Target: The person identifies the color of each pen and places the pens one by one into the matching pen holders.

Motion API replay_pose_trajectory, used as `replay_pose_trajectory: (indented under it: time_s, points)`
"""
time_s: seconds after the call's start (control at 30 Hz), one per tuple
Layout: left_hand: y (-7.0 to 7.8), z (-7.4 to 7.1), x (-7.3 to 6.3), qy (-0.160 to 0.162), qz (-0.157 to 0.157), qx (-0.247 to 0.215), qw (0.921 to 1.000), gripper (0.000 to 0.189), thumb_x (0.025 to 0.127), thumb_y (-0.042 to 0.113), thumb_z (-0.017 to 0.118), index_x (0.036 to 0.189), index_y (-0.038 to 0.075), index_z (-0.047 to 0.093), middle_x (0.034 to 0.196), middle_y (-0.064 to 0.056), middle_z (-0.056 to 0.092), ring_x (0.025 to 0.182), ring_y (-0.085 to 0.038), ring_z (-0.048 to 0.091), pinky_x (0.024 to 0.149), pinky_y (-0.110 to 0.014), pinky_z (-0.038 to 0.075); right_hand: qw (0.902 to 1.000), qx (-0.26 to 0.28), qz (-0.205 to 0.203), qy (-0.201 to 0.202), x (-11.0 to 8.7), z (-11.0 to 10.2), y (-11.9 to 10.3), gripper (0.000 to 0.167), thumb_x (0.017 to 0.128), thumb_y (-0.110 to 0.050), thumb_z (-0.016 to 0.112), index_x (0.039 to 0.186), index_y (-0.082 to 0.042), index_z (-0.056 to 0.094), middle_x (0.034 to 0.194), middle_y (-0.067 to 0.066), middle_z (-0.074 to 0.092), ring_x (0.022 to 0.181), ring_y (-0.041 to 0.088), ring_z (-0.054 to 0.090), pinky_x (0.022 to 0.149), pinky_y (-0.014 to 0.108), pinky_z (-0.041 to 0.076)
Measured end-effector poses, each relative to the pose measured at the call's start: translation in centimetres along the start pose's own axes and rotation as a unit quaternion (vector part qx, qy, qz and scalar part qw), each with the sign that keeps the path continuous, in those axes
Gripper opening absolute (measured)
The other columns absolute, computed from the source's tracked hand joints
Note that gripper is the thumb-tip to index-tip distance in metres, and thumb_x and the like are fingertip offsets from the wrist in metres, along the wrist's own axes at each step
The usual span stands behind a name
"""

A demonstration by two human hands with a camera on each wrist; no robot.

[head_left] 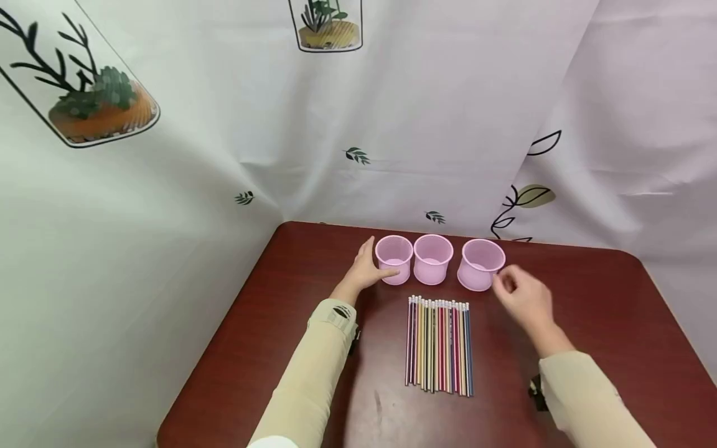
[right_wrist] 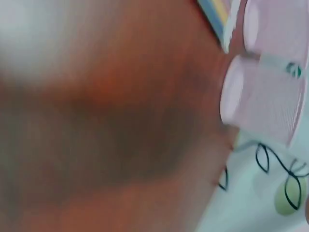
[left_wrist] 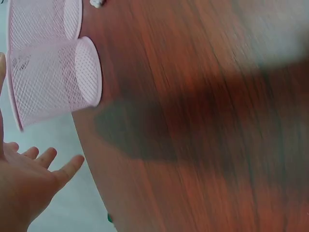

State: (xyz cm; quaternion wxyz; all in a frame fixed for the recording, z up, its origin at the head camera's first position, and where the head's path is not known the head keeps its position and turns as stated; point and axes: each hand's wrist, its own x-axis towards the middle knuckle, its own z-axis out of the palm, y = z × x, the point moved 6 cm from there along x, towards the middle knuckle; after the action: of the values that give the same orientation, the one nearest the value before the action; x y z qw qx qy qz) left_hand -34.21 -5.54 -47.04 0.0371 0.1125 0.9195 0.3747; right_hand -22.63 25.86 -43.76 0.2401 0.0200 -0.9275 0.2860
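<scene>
Three pink mesh cups stand in a row at the back of the table: a left cup (head_left: 394,274), a middle cup (head_left: 430,274) close beside it, and a right cup (head_left: 475,279) set a little apart. My left hand (head_left: 366,269) is at the left cup's outer side, fingers straight and thumb spread across its front. In the left wrist view that hand (left_wrist: 29,186) has nothing in its palm. Beside the right cup's right edge is my right hand (head_left: 526,298), blurred, with fingers loosely bent and no object visible between them.
A row of pencils (head_left: 439,348) lies side by side in front of the cups, eraser ends toward them. The dark red wooden table (head_left: 269,336) meets a patterned white cloth (head_left: 392,124) behind and at the left.
</scene>
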Motion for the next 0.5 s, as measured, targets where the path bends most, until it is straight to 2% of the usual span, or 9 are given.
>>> replay_pose_trajectory:
  time_s: [0.07, 0.1, 0.2, 0.3, 0.5]
  points:
    - [0.4, 0.6, 0.4, 0.004, 0.000, -0.035, 0.9994, 0.110, 0.065, 0.038, 0.083, 0.148, 0.007, 0.016, 0.149, -0.016, 0.021, 0.133, -0.034, 0.025, 0.104, -0.046, 0.027, 0.9952, 0.041, 0.049, -0.073, -1.4, 1.7, 0.5, 0.016, 0.083, -0.026, 0.064, 0.077, -0.012, 0.060, 0.065, -0.001, 0.052, 0.059, 0.016, 0.047, 0.053, 0.033, 0.036]
    - [0.6, 0.9, 0.6, 0.006, -0.004, -0.047, 0.9988, 0.110, 0.065, 0.037, 0.083, 0.147, 0.007, 0.016, 0.149, -0.016, 0.022, 0.132, -0.034, 0.026, 0.104, -0.045, 0.027, 0.9886, 0.059, 0.076, -0.116, -2.2, 2.7, 0.9, 0.017, 0.085, -0.027, 0.064, 0.078, -0.011, 0.061, 0.065, -0.002, 0.053, 0.059, 0.015, 0.047, 0.054, 0.031, 0.037]
    - [0.4, 1.2, 0.7, 0.015, -0.022, -0.076, 0.9968, 0.112, 0.065, 0.034, 0.084, 0.148, 0.008, 0.014, 0.148, -0.017, 0.022, 0.132, -0.035, 0.027, 0.104, -0.046, 0.027, 0.9586, 0.101, 0.148, -0.221, -3.9, 6.0, 1.7, 0.025, 0.086, -0.029, 0.065, 0.079, -0.005, 0.064, 0.065, -0.001, 0.056, 0.062, 0.013, 0.049, 0.058, 0.029, 0.040]
    - [0.4, 1.7, 0.8, 0.013, -0.033, -0.094, 0.9949, 0.114, 0.066, 0.035, 0.083, 0.149, 0.012, 0.009, 0.149, -0.017, 0.019, 0.133, -0.034, 0.025, 0.105, -0.045, 0.026, 0.9413, 0.107, 0.191, -0.257, -5.0, 7.4, 2.4, 0.029, 0.085, -0.029, 0.066, 0.076, -0.001, 0.065, 0.063, 0.001, 0.057, 0.062, 0.014, 0.050, 0.060, 0.029, 0.040]
    - [0.4, 2.3, 1.2, 0.009, -0.044, -0.113, 0.9926, 0.109, 0.071, 0.037, 0.079, 0.149, 0.017, 0.007, 0.149, -0.017, 0.019, 0.133, -0.032, 0.026, 0.105, -0.045, 0.025, 0.9301, 0.073, 0.224, -0.282, -5.0, 7.7, 3.2, 0.038, 0.084, -0.035, 0.066, 0.065, -0.003, 0.064, 0.056, -0.001, 0.056, 0.065, 0.018, 0.049, 0.062, 0.030, 0.038]
